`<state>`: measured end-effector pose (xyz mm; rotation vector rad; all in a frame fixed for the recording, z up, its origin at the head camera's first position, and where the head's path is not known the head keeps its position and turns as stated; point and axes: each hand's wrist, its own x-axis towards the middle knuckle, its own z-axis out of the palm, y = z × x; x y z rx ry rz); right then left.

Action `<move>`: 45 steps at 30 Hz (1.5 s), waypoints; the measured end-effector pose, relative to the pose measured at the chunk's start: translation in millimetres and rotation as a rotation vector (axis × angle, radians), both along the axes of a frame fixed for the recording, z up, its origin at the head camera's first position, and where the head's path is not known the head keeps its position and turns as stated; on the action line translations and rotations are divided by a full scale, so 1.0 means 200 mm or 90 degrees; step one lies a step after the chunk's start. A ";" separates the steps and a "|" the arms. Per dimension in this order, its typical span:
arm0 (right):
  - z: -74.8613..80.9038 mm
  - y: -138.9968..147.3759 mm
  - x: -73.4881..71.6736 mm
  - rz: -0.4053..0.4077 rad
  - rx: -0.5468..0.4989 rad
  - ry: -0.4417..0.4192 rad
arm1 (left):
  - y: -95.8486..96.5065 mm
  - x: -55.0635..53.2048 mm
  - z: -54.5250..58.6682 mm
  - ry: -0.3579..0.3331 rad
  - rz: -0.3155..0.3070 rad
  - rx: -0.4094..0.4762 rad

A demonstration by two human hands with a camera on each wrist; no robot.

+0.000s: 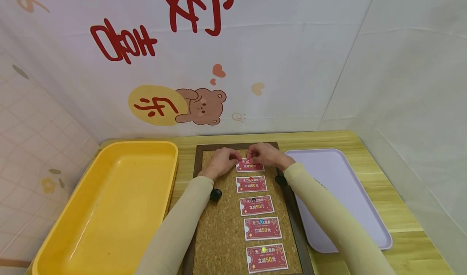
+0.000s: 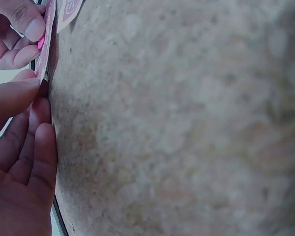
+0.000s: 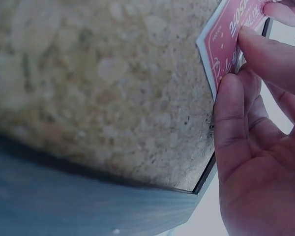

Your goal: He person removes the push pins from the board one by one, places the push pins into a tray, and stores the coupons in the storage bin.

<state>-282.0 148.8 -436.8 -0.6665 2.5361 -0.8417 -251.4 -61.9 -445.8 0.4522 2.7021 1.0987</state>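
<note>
At the far end of a cork board (image 1: 222,226), a red coupon (image 1: 251,167) lies between both hands. The left hand (image 1: 222,160) pinches its left edge between thumb and fingers. At the coupon's upper middle, the right hand (image 1: 268,155) pinches a small pink push pin (image 2: 41,43), which touches the paper in the left wrist view. The pin's tip is hidden. In the right wrist view the right fingers lie along the coupon's edge. Nearer the body, a column of several similar coupons (image 1: 251,185) is fixed with red, black, blue and yellow-green pins.
A deep yellow tray (image 1: 109,210) stands left of the board. To the right lies a shallow lilac tray (image 1: 339,185), partly covered by the right sleeve. The board's dark frame (image 1: 198,161) rests on a wooden table (image 1: 328,139). A printed white curtain (image 1: 292,64) hangs behind.
</note>
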 end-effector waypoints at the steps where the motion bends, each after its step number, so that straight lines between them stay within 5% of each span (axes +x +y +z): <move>1: 0.00 0.00 0.00 0.001 0.000 0.000 | 0.00 0.00 0.00 0.001 0.000 -0.001; 36: 0.03 0.00 -0.01 0.002 0.018 0.013 | 0.00 0.00 0.05 0.025 -0.012 -0.010; 45: 0.00 0.00 0.01 0.031 0.023 0.024 | 0.00 0.01 0.01 0.005 -0.001 -0.023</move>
